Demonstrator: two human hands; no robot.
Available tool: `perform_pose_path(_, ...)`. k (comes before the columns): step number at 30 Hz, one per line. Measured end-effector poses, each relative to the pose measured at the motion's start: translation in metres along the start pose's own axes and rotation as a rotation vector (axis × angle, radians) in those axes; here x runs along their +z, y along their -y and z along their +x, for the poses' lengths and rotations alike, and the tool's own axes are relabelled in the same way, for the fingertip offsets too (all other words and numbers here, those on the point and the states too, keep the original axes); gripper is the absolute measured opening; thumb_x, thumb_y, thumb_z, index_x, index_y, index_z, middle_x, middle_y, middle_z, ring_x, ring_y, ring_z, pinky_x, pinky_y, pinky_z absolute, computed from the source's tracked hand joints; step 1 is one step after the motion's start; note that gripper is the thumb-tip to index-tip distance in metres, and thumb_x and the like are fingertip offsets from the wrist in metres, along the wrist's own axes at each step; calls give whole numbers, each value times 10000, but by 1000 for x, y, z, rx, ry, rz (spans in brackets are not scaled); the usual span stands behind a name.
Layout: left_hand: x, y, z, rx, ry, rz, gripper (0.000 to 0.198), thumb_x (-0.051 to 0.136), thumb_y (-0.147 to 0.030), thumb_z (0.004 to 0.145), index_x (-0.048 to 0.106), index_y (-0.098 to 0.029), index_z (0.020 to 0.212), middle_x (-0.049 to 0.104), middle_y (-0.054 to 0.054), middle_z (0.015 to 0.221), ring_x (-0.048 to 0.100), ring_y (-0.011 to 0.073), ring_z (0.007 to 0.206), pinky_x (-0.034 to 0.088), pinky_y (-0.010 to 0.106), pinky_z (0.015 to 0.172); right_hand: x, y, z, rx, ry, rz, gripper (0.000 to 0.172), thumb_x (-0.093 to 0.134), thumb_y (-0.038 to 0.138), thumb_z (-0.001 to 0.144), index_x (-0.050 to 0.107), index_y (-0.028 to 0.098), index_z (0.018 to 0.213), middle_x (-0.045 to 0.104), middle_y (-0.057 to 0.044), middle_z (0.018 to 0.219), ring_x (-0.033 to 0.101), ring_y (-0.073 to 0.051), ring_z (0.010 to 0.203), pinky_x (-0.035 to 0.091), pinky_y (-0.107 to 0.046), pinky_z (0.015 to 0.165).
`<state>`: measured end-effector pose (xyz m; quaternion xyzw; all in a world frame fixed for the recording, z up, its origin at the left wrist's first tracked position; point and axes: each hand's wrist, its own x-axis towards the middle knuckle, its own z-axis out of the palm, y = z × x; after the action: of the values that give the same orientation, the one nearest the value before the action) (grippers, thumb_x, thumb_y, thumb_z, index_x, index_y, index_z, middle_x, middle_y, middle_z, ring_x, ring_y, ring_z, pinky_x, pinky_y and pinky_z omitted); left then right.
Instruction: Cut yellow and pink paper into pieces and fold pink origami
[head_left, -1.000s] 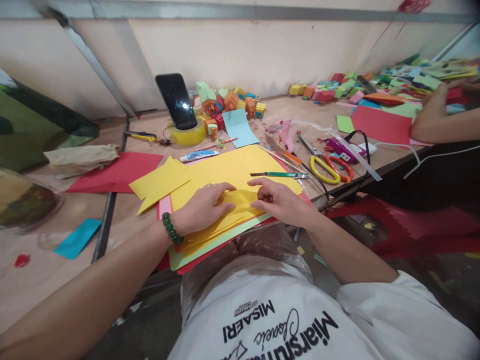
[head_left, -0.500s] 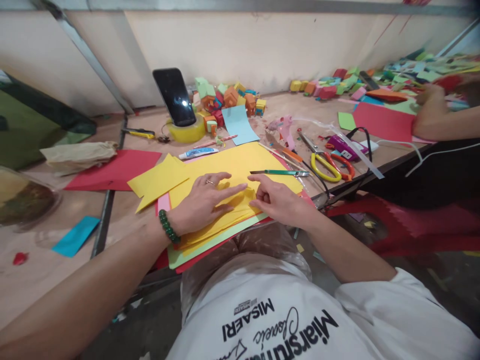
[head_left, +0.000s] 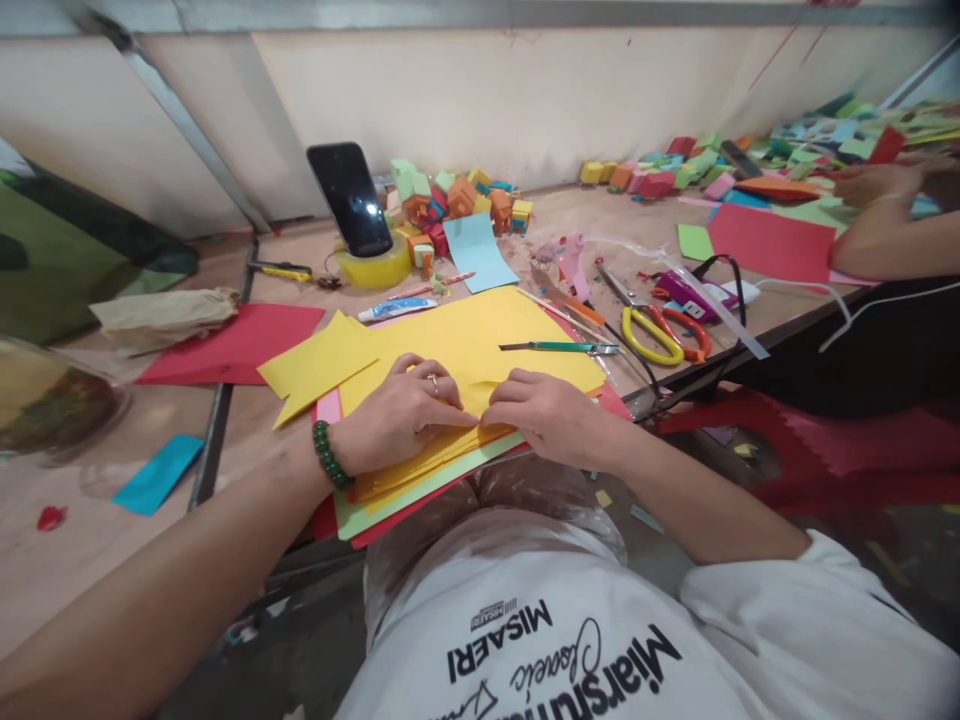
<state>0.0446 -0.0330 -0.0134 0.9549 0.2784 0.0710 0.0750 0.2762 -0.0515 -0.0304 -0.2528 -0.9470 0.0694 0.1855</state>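
My left hand (head_left: 409, 415), with a ring and a green bead bracelet, has its fingers bent on a yellow sheet of paper (head_left: 450, 330). Its index fingertip presses a narrow folded strip near the sheet's front edge. Close beside it, my right hand (head_left: 536, 412) has its fingers closed at the same fold, palm down. The fingertips of both hands almost meet, and part of the fold is hidden under them. Below lies a stack of coloured paper with a light green sheet (head_left: 420, 495) showing at the front. A green-handled craft knife (head_left: 559, 347) rests just beyond my right hand.
Scissors (head_left: 652, 330), a pink glue gun (head_left: 566, 262) and a purple device (head_left: 686, 295) lie to the right. A phone (head_left: 350, 200) leans on a tape roll (head_left: 373, 268) behind. Small paper boxes (head_left: 457, 195) are heaped near the wall. A co-worker's arm (head_left: 892, 220) reaches in at right.
Both hands have come closer together and nearer the front edge. My left fingers, spread before, are now bent on the fold. My right fingers have closed on the paper.
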Motion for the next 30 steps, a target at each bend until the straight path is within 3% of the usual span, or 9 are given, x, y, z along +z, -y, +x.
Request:
perform_pose_path(9, -3, -7, -6, 4, 28, 47, 320, 434, -237, 927, 730, -327, 1013, 720, 24, 1015, 561, 210, 991, 270, 461, 995, -2, -2, -13, -6, 122, -132, 282, 426, 27, 885, 672, 163, 896, 647, -64, 814, 483, -193, 803, 391, -289, 638)
perform_pose_path(14, -4, -19, -12, 41, -3, 104, 335, 416, -165, 893, 711, -266, 1016, 718, 54, 980, 567, 230, 995, 284, 480, 1011, -10, -3, -29, -8, 88, -254, 297, 395, 39, 907, 662, 142, 825, 625, -71, 745, 475, -197, 750, 397, -301, 641)
perform_pose_path(17, -4, -25, -14, 46, -23, 140, 318, 429, -139, 872, 697, -245, 1006, 722, 62, 968, 578, 241, 983, 296, 489, 1005, -15, 2, -26, -8, -7, -322, 312, 399, 33, 889, 641, 158, 736, 621, -75, 724, 473, -191, 705, 399, -299, 628)
perform_pose_path(20, -3, -28, -16, 34, -23, 172, 313, 436, -141, 871, 685, -244, 1031, 724, 60, 986, 583, 246, 989, 304, 497, 1000, -13, 9, -14, -36, -81, -308, 312, 383, 20, 887, 661, 161, 858, 655, -88, 826, 497, -192, 748, 422, -299, 673)
perform_pose_path(22, -4, -29, -17, 17, -14, 188, 323, 433, -142, 869, 676, -241, 1057, 721, 62, 1029, 582, 245, 998, 316, 496, 998, -6, 11, -7, -66, -52, -262, 289, 401, 34, 897, 659, 151, 952, 665, -92, 879, 509, -197, 787, 434, -305, 698)
perform_pose_path(26, -4, -29, -22, -11, -9, 161, 321, 409, -142, 883, 678, -224, 1039, 695, 74, 1118, 594, 224, 943, 423, 417, 878, 11, 6, -11, -78, 25, -196, 216, 433, 87, 929, 643, 125, 971, 646, -83, 841, 505, -196, 787, 440, -304, 704)
perform_pose_path(30, 0, -29, -26, -25, -41, 150, 324, 391, -133, 903, 679, -188, 1038, 666, 100, 952, 586, 207, 834, 478, 334, 727, 8, 5, -25, -75, -30, -206, 271, 387, 20, 912, 634, 132, 898, 629, -79, 795, 508, -191, 781, 420, -296, 696)
